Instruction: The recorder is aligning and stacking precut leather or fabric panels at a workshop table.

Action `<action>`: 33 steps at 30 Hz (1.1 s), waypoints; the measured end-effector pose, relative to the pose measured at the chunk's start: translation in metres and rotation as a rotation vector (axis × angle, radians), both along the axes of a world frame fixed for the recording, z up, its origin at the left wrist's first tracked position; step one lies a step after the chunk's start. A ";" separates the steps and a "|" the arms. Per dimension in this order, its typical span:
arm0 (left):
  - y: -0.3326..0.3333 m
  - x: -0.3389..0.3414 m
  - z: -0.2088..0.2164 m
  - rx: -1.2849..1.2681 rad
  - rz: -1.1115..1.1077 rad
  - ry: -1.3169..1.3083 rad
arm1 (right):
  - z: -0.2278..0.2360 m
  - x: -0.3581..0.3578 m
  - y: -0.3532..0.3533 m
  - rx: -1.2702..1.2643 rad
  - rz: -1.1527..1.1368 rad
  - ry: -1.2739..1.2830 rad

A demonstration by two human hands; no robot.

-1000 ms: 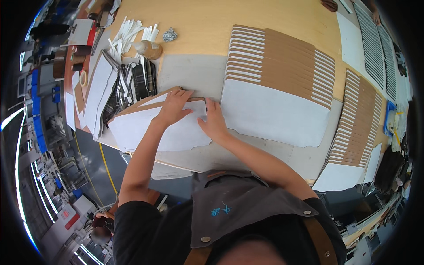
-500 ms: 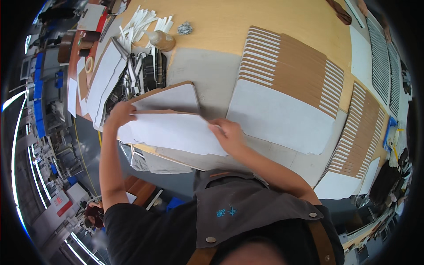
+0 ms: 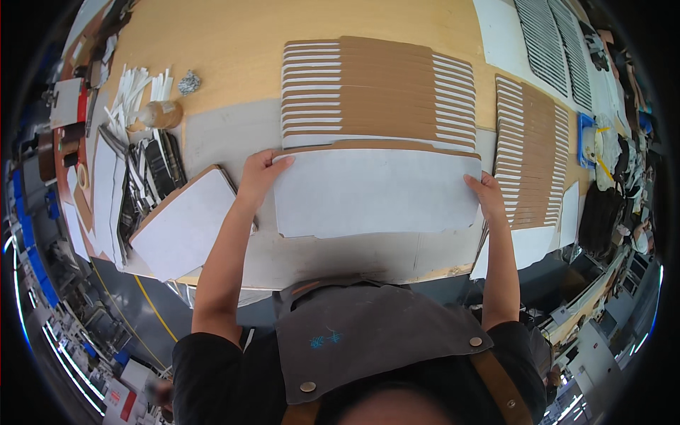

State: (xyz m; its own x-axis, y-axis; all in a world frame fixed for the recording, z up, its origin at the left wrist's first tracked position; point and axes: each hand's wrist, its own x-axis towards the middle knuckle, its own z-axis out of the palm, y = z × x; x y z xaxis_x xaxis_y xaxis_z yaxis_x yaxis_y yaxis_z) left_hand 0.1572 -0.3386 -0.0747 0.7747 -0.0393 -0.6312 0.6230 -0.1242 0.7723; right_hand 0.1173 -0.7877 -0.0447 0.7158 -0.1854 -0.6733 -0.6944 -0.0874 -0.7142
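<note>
A white sheet panel [image 3: 375,191] with a brown far edge is spread between my two hands. My left hand [image 3: 263,173] grips its far left corner, thumb on top. On the opposite side my right hand [image 3: 486,193] pinches the right edge near the far corner. Just beyond lies a row of overlapping panels [image 3: 386,88], brown with white strips at both sides. The held panel lines up with the near end of this row; whether it rests on it I cannot tell. Left of my left forearm, more white panels [image 3: 188,227] with a brown edge lie at a slant.
A second overlapping row [image 3: 531,152] lies to the right, with a blue tray [image 3: 586,140] beyond it. At the left are dark and white strips [image 3: 152,170], a squat bottle [image 3: 159,115], loose white strips [image 3: 127,95], a crumpled silver ball [image 3: 189,83] and a tape roll [image 3: 83,176].
Both hands have carried the white panel rightward from the left pile to the near end of the middle row, turning it square with that row. The view has shifted right.
</note>
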 end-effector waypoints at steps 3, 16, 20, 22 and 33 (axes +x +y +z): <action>-0.019 0.011 -0.004 0.163 -0.053 -0.115 | -0.020 -0.003 -0.008 -0.146 0.050 -0.028; -0.016 0.006 -0.011 0.404 -0.111 -0.143 | -0.039 0.003 -0.006 -0.480 0.068 -0.196; -0.017 0.004 -0.011 0.420 -0.104 -0.177 | -0.035 0.004 -0.008 -0.627 0.139 -0.139; -0.019 0.005 -0.010 0.446 -0.113 -0.188 | -0.034 0.005 -0.009 -0.666 0.160 -0.149; -0.019 0.006 -0.011 0.466 -0.125 -0.172 | -0.033 0.012 -0.011 -0.741 0.198 -0.105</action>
State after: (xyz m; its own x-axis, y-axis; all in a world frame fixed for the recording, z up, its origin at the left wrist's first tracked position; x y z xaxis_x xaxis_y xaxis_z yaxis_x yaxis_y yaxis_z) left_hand 0.1631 -0.3580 -0.0861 0.8760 0.1168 -0.4679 0.4503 -0.5453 0.7070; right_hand 0.1294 -0.7984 -0.0782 0.8358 -0.4230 -0.3500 -0.5479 -0.6836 -0.4822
